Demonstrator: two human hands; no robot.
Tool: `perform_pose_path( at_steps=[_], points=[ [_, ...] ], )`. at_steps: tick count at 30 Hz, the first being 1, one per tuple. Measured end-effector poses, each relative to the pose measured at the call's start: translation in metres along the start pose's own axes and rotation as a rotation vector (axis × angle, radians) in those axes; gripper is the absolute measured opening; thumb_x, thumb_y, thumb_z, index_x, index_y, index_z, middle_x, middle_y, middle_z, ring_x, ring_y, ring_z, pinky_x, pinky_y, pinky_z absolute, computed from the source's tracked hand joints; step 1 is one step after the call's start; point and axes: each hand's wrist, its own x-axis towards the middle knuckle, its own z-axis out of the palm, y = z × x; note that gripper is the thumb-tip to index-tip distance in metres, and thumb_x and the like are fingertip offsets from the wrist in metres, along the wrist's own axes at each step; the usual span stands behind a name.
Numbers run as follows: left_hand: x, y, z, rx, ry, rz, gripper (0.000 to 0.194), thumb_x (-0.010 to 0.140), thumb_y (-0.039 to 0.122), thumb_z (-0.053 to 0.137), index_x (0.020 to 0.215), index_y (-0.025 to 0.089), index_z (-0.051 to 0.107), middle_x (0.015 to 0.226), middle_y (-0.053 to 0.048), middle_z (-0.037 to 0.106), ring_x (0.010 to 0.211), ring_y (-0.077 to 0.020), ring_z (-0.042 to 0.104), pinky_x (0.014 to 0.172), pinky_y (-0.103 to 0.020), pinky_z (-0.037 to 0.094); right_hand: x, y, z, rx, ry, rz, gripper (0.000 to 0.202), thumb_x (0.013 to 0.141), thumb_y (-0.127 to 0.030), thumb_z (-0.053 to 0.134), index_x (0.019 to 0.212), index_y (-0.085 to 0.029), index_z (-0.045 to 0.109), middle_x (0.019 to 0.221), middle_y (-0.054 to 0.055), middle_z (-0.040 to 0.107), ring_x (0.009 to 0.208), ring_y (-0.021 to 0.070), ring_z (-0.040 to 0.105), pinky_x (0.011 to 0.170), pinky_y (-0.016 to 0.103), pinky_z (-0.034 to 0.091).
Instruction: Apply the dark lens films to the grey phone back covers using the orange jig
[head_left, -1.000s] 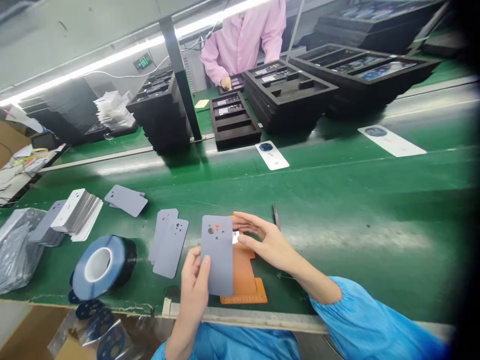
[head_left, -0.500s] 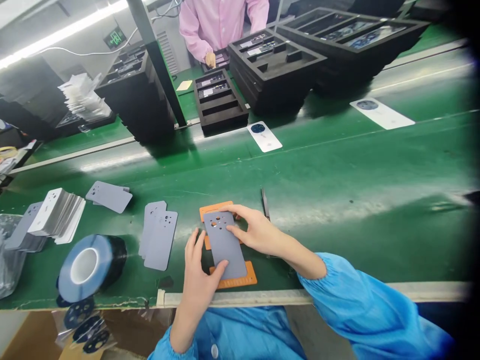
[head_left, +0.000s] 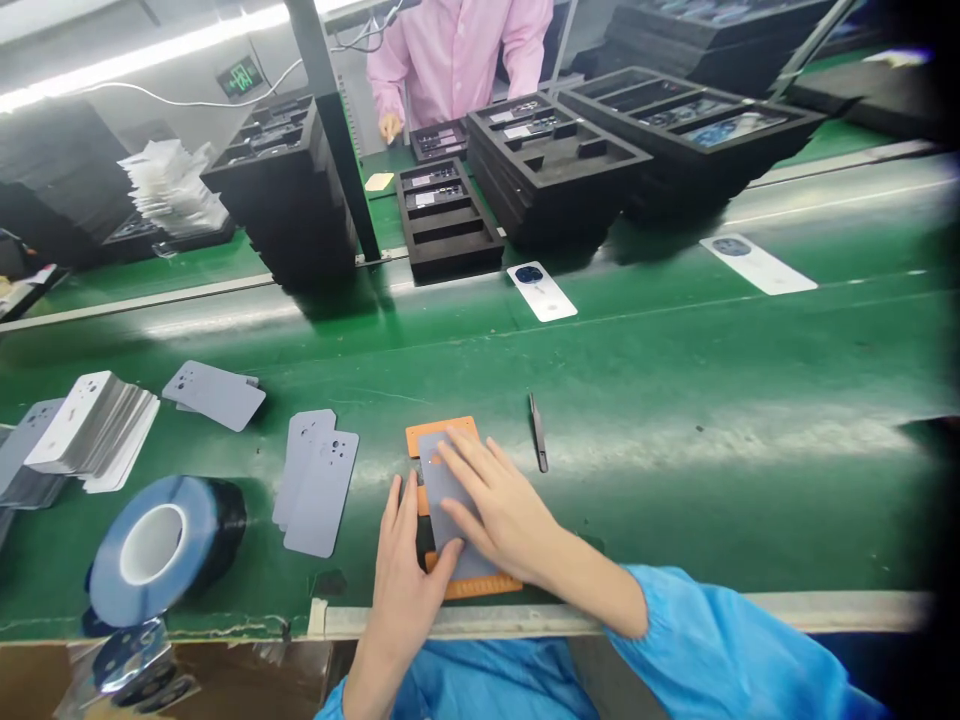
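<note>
A grey phone back panel [head_left: 437, 500] with camera cut-outs lies on an orange fixture [head_left: 484, 586] near the bench's front edge. My right hand [head_left: 504, 507] rests flat across the panel's upper and right part, fingers stretched out, hiding most of the cut-outs. Along the left side is my left hand [head_left: 409, 568]. Its fingers are extended beside the fixture, and its thumb touches the lower part of the panel. Black tweezers [head_left: 538, 435] lie to the right of the fixture. Two overlapping grey panels [head_left: 321, 495] are to the left.
A blue tape roll [head_left: 112, 560] stands at the left front, near stacked white panels [head_left: 71, 425] and more grey panels [head_left: 217, 395]. Two white phone backs [head_left: 551, 298] lie farther off. Black trays [head_left: 457, 255] line the back, where a co-worker in pink [head_left: 465, 60] stands.
My right hand has moved from the panel's upper right edge to lie flatter across it, covering the cut-outs. My left hand stays at the left side. The camera view has shifted slightly.
</note>
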Motion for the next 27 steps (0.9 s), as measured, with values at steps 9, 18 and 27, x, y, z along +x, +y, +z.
perform_pose_path(
  at_steps=[9, 18, 27],
  points=[
    [0.0, -0.004, 0.0, 0.025, 0.003, 0.071, 0.074, 0.098, 0.032, 0.055, 0.163, 0.024, 0.021, 0.169, -0.012, 0.025, 0.157, -0.0323, 0.02, 0.123, -0.054, 0.031, -0.01, -0.031, 0.02, -0.138, -0.048, 0.032, 0.097, 0.088, -0.077, 0.051, 0.159, -0.013, 0.036, 0.167, 0.025, 0.022, 0.154, 0.043, 0.022, 0.118, 0.062, 0.026],
    [-0.001, -0.014, 0.009, 0.083, 0.085, 0.173, 0.078, 0.099, 0.031, 0.055, 0.164, 0.023, 0.013, 0.165, -0.014, 0.035, 0.155, -0.0311, 0.027, 0.122, -0.055, 0.034, 0.015, -0.03, 0.014, -0.194, -0.09, 0.116, 0.09, 0.092, -0.078, 0.042, 0.157, -0.015, 0.042, 0.163, 0.024, 0.034, 0.151, 0.0403, 0.031, 0.119, 0.061, 0.024],
    [0.0, -0.014, 0.008, 0.102, 0.124, 0.246, 0.073, 0.098, 0.026, 0.053, 0.163, 0.026, 0.02, 0.163, -0.012, 0.041, 0.154, -0.0303, 0.031, 0.119, -0.055, 0.039, -0.004, -0.028, 0.008, -0.241, -0.164, 0.026, 0.088, 0.097, -0.071, 0.04, 0.162, -0.013, 0.029, 0.167, 0.02, 0.026, 0.153, 0.0378, 0.028, 0.12, 0.062, 0.023]
  ],
)
